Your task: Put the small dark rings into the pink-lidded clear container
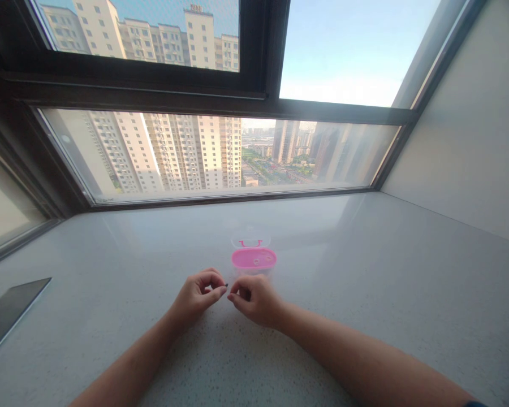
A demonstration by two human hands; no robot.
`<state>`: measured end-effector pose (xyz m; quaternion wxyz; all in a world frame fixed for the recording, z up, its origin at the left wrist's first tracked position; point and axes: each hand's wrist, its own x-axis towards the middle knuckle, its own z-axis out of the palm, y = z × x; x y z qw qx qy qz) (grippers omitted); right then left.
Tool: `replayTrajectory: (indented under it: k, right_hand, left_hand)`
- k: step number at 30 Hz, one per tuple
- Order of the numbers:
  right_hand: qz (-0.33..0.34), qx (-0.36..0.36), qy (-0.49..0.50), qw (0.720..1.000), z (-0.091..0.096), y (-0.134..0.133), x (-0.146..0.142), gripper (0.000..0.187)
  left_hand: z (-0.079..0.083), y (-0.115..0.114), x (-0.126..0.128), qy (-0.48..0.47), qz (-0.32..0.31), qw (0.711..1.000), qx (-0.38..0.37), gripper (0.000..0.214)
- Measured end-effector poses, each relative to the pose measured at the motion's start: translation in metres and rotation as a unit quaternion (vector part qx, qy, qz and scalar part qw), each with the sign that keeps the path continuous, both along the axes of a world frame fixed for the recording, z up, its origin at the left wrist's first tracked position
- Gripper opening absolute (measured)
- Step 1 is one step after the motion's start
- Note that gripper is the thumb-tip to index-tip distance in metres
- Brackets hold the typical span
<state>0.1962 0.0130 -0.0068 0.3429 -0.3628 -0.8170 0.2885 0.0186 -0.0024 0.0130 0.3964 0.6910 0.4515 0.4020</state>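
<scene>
My left hand is closed in a pinch, and a tiny dark object shows at its fingertips; its kind is too small to make out. Close beside it, my right hand also pinches, thumb against forefinger, and whatever may be between those fingertips cannot be seen. The two sets of fingertips nearly meet. Just beyond the hands stands an oval pink case with a see-through lid tilted open behind it and a pink handle. A couple of small pale ring-like pieces lie in the case.
The hands work over a pale speckled sill. A dark flat device with a shiny face lies at the left edge. Dark window frames rise behind, with tall buildings outside. A white wall borders the right side.
</scene>
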Motion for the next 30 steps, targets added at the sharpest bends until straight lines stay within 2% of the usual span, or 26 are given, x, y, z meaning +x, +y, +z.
replayTrajectory:
  k: [7,11,15,20,24,30]
  right_hand:
    - [0.084,0.011,-0.088,0.993,-0.008,0.002,-0.002,0.010]
    - [0.098,0.020,-0.107,0.989,-0.009,0.003,-0.003,0.012]
    - [0.100,0.020,-0.120,0.988,-0.008,0.003,-0.003,0.013]
    - [0.098,0.020,-0.133,0.986,-0.006,0.003,-0.004,0.014]
    - [0.100,0.023,-0.142,0.985,-0.005,0.004,-0.004,0.015]
    - [0.107,0.028,-0.145,0.983,-0.004,0.005,-0.004,0.014]
  left_hand:
    - [0.026,-0.001,0.002,0.077,0.057,0.992,0.078,0.015]
    - [0.040,0.001,0.003,0.166,0.058,0.978,0.117,0.014]
    - [0.048,0.012,0.004,0.242,0.059,0.952,0.176,0.012]
    - [0.053,0.033,0.014,0.321,0.053,0.921,0.215,0.011]
    - [0.052,0.048,0.025,0.412,0.034,0.887,0.206,0.014]
    - [0.042,0.065,0.034,0.436,0.023,0.877,0.201,0.013]
